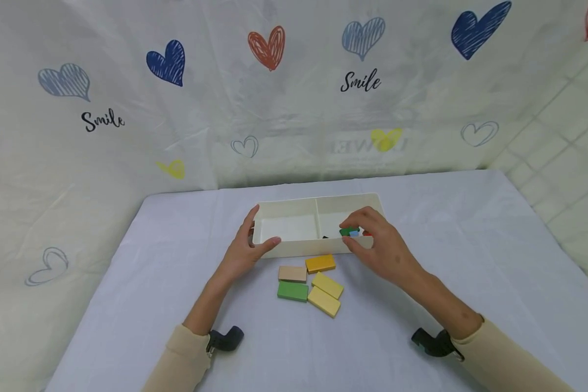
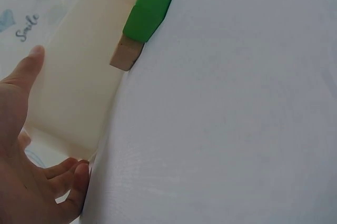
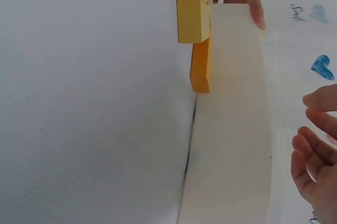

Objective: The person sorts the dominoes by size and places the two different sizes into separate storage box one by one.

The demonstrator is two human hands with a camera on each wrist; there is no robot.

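Note:
A white two-compartment box lies across the table. My left hand holds its left end, the thumb at the front wall's rim and the other fingers round the end wall. Over the right compartment is my right hand, thumb and index finger bent with a gap between them. In the right wrist view I see nothing in its fingers. Beyond that gap, small green, light blue and red pieces show inside the box, partly hidden by the front wall and hand.
In front of the box lie an orange block, a beige block, a green block and two yellow blocks. A divider splits the box. Behind the white-covered table hangs a heart-printed curtain.

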